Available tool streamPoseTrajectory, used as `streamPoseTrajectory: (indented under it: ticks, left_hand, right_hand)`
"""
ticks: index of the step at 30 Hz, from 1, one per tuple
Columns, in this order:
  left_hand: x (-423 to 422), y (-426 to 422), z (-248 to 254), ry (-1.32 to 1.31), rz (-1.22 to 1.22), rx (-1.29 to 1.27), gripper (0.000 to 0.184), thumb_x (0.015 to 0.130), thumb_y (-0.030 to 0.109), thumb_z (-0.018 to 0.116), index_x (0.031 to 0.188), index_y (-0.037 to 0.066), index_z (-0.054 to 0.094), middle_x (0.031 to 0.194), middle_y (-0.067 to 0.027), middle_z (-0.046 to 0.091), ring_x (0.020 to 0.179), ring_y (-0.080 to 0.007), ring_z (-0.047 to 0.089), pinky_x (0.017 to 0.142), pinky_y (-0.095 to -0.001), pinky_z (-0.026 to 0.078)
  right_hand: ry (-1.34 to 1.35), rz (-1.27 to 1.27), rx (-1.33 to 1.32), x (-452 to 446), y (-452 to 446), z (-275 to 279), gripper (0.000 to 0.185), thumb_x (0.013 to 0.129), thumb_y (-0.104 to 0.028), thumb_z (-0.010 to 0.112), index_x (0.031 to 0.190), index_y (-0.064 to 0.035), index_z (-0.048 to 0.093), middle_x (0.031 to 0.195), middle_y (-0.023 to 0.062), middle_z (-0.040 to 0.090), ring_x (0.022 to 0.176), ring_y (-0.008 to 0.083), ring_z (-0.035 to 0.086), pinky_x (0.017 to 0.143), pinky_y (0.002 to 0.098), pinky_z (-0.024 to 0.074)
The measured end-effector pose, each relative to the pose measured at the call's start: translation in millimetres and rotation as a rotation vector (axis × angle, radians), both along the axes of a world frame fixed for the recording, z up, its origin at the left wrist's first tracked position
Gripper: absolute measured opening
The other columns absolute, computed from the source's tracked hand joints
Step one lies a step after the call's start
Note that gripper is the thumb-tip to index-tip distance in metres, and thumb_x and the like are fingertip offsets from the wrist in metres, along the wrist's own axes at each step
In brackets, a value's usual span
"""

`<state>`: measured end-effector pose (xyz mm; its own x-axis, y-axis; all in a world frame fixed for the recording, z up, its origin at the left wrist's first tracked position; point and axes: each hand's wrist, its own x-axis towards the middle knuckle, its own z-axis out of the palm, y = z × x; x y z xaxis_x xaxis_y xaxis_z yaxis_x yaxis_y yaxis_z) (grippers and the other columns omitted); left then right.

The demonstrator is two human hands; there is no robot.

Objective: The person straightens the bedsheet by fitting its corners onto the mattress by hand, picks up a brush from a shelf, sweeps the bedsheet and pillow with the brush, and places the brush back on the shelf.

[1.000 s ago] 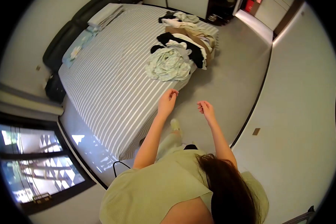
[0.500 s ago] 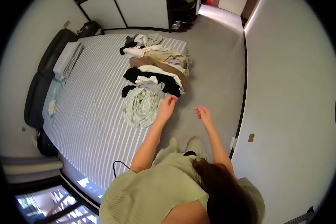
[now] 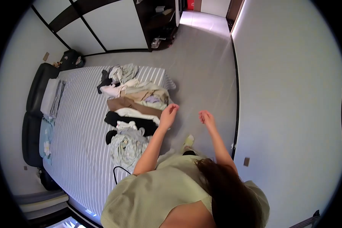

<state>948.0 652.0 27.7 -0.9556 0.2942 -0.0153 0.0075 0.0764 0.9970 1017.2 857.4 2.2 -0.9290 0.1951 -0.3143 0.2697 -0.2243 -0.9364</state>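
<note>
Clothes lie in a row along the near side of a striped bed point(image 3: 81, 125). They include a pale green patterned bundle point(image 3: 127, 150), a black garment point(image 3: 135, 123), a brown garment point(image 3: 131, 105) and a whitish-grey heap point(image 3: 124, 73). My left hand point(image 3: 168, 115) is raised at the bed's edge, in front of the brown and black garments, with its fingers curled loosely and nothing visible in them. Over the floor, my right hand point(image 3: 206, 118) hangs with bent fingers that hold nothing I can see.
A wardrobe with white doors point(image 3: 112, 28) and open dark shelves point(image 3: 159, 22) stands beyond the bed. The grey floor point(image 3: 201, 64) runs to a doorway point(image 3: 203, 19). A pale wall point(image 3: 285, 95) is on the right. Pillows point(image 3: 50, 97) lie against the black headboard point(image 3: 32, 117).
The view has moved forward along the bed and turned, so the clothes appear lower and further left, and more of the wardrobe shows. Both hands keep nearly the same pose.
</note>
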Motion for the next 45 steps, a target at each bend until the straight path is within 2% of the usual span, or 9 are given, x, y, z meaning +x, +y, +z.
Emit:
streamPoseTrajectory:
  ticks: [3, 11, 12, 15, 20, 23, 36, 41, 45]
  left_hand:
    - [-46, 27, 11, 0.013, 0.008, -0.007, 0.010, 0.082, 0.008, 0.045, 0.085, 0.002, 0.053, 0.076, -0.0031, 0.056, 0.073, -0.0101, 0.053, 0.068, -0.0225, 0.041]
    - [-178, 68, 4, -0.120, 0.066, 0.018, 0.012, 0.083, 0.007, 0.045, 0.090, 0.001, 0.053, 0.081, -0.0027, 0.056, 0.078, -0.0102, 0.052, 0.071, -0.0223, 0.040]
    - [-198, 75, -2, 0.013, 0.095, 0.079, 0.013, 0.082, 0.008, 0.044, 0.088, 0.002, 0.054, 0.079, -0.0030, 0.057, 0.073, -0.0095, 0.052, 0.065, -0.0218, 0.040]
    - [-264, 91, -9, 0.017, 0.108, 0.071, 0.013, 0.083, 0.008, 0.044, 0.089, 0.002, 0.054, 0.081, -0.0030, 0.058, 0.073, -0.0090, 0.051, 0.064, -0.0210, 0.040]
    - [-383, 107, 0, 0.056, 0.154, 0.127, 0.014, 0.082, 0.009, 0.044, 0.088, 0.001, 0.054, 0.081, -0.0050, 0.059, 0.078, -0.0116, 0.054, 0.069, -0.0238, 0.042]
    - [-450, 111, 21, 0.076, 0.136, -0.051, 0.014, 0.082, 0.008, 0.044, 0.088, 0.001, 0.054, 0.080, -0.0054, 0.059, 0.077, -0.0126, 0.055, 0.069, -0.0242, 0.042]
    - [-690, 164, -22, 0.077, 0.175, -0.073, 0.013, 0.081, 0.006, 0.044, 0.088, 0.002, 0.054, 0.080, -0.0052, 0.059, 0.076, -0.0128, 0.055, 0.069, -0.0235, 0.041]
    - [-792, 202, -12, 0.049, 0.227, -0.122, 0.013, 0.081, 0.004, 0.044, 0.089, 0.001, 0.053, 0.084, -0.0039, 0.057, 0.080, -0.0116, 0.053, 0.074, -0.0233, 0.040]
    - [-861, 224, -10, 0.055, 0.296, -0.163, 0.014, 0.079, 0.004, 0.045, 0.090, 0.001, 0.053, 0.085, -0.0053, 0.057, 0.079, -0.0130, 0.053, 0.070, -0.0244, 0.041]
  right_hand:
    - [0.005, 0.050, 0.122, -63, 40, -8, 0.022, 0.085, -0.022, 0.043, 0.085, -0.0047, 0.056, 0.068, -0.0005, 0.051, 0.056, 0.0046, 0.044, 0.050, 0.0182, 0.0365]
    - [0.028, 0.124, 0.007, -197, 61, 21, 0.022, 0.085, -0.021, 0.042, 0.084, -0.0043, 0.057, 0.066, -0.0012, 0.052, 0.057, 0.0042, 0.044, 0.050, 0.0177, 0.0368]
    - [0.041, 0.141, -0.008, -214, 64, 15, 0.022, 0.085, -0.020, 0.043, 0.083, -0.0041, 0.058, 0.066, -0.0014, 0.052, 0.056, 0.0040, 0.044, 0.050, 0.0176, 0.0369]
    - [0.020, 0.198, 0.027, -275, 73, 5, 0.022, 0.085, -0.022, 0.041, 0.087, -0.0060, 0.057, 0.068, -0.0013, 0.052, 0.059, 0.0043, 0.045, 0.052, 0.0173, 0.0365]
    - [-0.020, 0.202, 0.057, -391, 88, 16, 0.023, 0.085, -0.021, 0.041, 0.083, -0.0058, 0.058, 0.066, -0.0016, 0.052, 0.056, 0.0041, 0.044, 0.050, 0.0174, 0.0367]
    - [0.042, 0.190, 0.070, -469, 97, 27, 0.023, 0.085, -0.022, 0.042, 0.083, -0.0059, 0.058, 0.066, -0.0016, 0.052, 0.056, 0.0042, 0.044, 0.050, 0.0177, 0.0365]
    - [-0.050, 0.187, -0.026, -708, 159, -2, 0.022, 0.084, -0.019, 0.040, 0.086, -0.0038, 0.056, 0.068, -0.0001, 0.051, 0.059, 0.0062, 0.044, 0.053, 0.0190, 0.0360]
    - [-0.006, 0.264, -0.022, -836, 192, 4, 0.021, 0.083, -0.019, 0.043, 0.083, -0.0037, 0.057, 0.067, -0.0002, 0.051, 0.059, 0.0058, 0.046, 0.053, 0.0187, 0.0377]
    - [-0.013, 0.344, 0.034, -921, 200, 7, 0.021, 0.083, -0.019, 0.041, 0.083, -0.0042, 0.055, 0.068, -0.0001, 0.050, 0.060, 0.0062, 0.044, 0.055, 0.0192, 0.0373]
